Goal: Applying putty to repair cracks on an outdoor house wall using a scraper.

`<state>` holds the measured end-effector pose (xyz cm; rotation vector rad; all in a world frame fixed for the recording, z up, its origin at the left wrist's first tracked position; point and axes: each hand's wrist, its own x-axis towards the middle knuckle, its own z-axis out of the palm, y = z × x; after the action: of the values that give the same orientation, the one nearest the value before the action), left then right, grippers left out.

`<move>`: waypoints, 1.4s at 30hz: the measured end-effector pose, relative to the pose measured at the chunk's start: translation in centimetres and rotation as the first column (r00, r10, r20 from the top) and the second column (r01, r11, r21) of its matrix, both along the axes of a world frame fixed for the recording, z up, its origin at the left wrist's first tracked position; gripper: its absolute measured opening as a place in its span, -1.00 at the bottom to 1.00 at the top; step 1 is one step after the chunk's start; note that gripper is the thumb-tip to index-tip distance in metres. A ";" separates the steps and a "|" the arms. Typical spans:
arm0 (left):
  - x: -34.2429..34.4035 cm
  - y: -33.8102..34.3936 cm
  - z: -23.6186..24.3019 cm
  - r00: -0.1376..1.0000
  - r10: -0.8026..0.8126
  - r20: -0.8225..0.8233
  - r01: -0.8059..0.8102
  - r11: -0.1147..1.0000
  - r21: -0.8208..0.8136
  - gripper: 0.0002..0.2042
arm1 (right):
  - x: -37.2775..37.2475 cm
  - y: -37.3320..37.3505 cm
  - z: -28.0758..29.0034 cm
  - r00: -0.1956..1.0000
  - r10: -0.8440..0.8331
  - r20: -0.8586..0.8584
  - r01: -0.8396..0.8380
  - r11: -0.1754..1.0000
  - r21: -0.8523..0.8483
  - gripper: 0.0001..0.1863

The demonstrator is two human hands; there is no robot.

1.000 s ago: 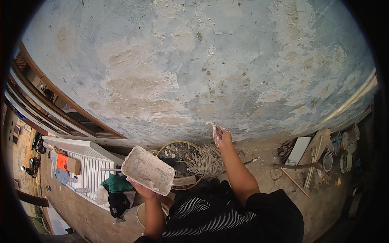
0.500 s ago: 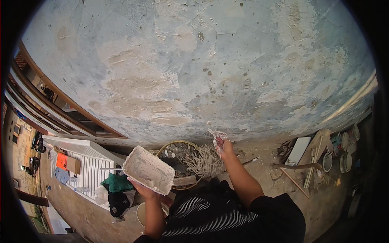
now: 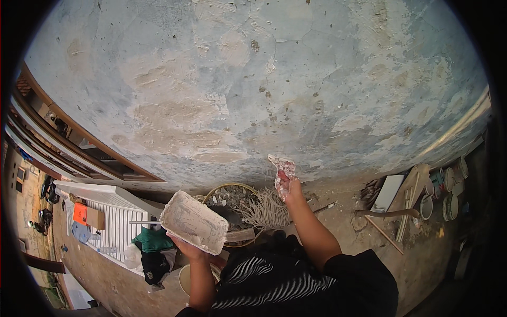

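A flat white-smeared scraper [image 3: 281, 164], clasped in the closed right hand [image 3: 287, 186], had been raised, likely within reach of the blue plaster wall [image 3: 317, 79]; below, a paste-crusted rectangular tray [image 3: 193, 218] was gripped by the left hand [image 3: 188, 249].

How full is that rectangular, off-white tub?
Nearly empty, it appears: the rectangular, off-white, paste-smeared tub held in the left hand shows mostly a thin, uneven coating across its floor and inner walls.
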<state>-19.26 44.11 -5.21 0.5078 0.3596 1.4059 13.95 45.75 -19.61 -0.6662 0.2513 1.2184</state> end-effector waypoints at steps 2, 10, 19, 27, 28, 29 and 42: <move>0.1 -0.1 0.1 1.000 -0.015 -0.007 0.015 0.999 0.042 -0.31 | -0.3 -0.9 -0.1 0.999 0.035 -0.007 -0.035 0.998 0.046 -0.84; -0.1 0.2 0.2 1.000 -0.024 0.016 0.024 1.000 0.001 -0.28 | -0.3 -1.4 -4.9 0.986 0.162 0.038 -0.149 0.962 -0.228 -0.81; 0.0 0.1 0.9 0.999 0.033 -0.011 -0.033 0.999 -0.014 -0.29 | 2.2 3.5 -2.7 0.984 -0.180 0.004 0.177 0.964 -0.198 -0.79; 0.0 -0.2 1.1 0.992 0.082 -0.100 -0.083 0.996 -0.007 -0.28 | 3.3 0.0 -2.2 0.997 -0.079 0.022 0.080 0.993 -0.081 -0.79; 0.2 -0.1 1.2 0.990 0.097 -0.107 -0.099 0.995 -0.016 -0.28 | 3.0 -0.7 -2.4 0.996 -0.082 0.023 0.083 0.993 -0.083 -0.79; 0.2 -0.2 1.0 0.990 0.095 -0.107 -0.098 0.995 -0.017 -0.28 | 2.5 -1.1 -2.5 0.991 -0.129 0.029 0.132 0.981 -0.145 -0.79; 1.3 -0.1 0.7 0.995 -0.064 -0.073 0.071 0.993 0.096 -0.35 | 1.1 2.6 -3.4 0.990 -0.136 -0.029 0.131 0.982 -0.137 -0.89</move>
<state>-17.93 44.04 -4.52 0.6453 0.3277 1.3473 15.04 48.34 -22.99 -0.7315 0.4076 1.0925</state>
